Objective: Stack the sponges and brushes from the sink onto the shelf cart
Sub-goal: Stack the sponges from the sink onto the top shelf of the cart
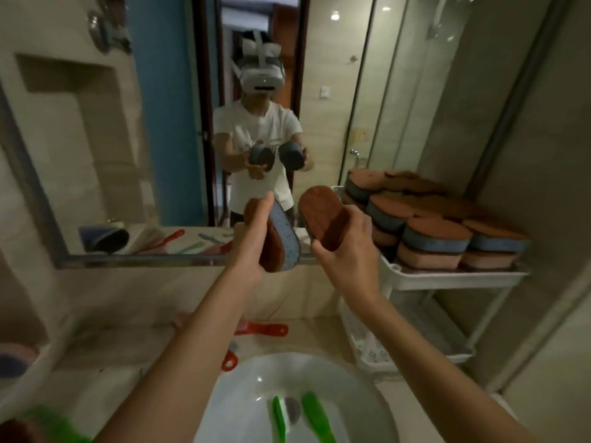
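My left hand [252,238] grips a sponge [286,239] with a blue foam side and a brown scouring side, held on edge in front of the mirror. My right hand [347,251] holds a second sponge [323,214], brown side up, tilted toward the cart. Both are raised above the counter, left of the white shelf cart [454,278]. Its top tray carries several stacked brown, blue and pink sponges [435,231]. Down in the white sink [256,388] lie two green brushes [315,414].
Red brush handles [265,330] lie on the beige counter behind the sink. A mirror [179,129] fills the wall ahead. The cart's lower tray [415,340] sits at the right. Another sponge [12,359] rests in a white bowl at far left.
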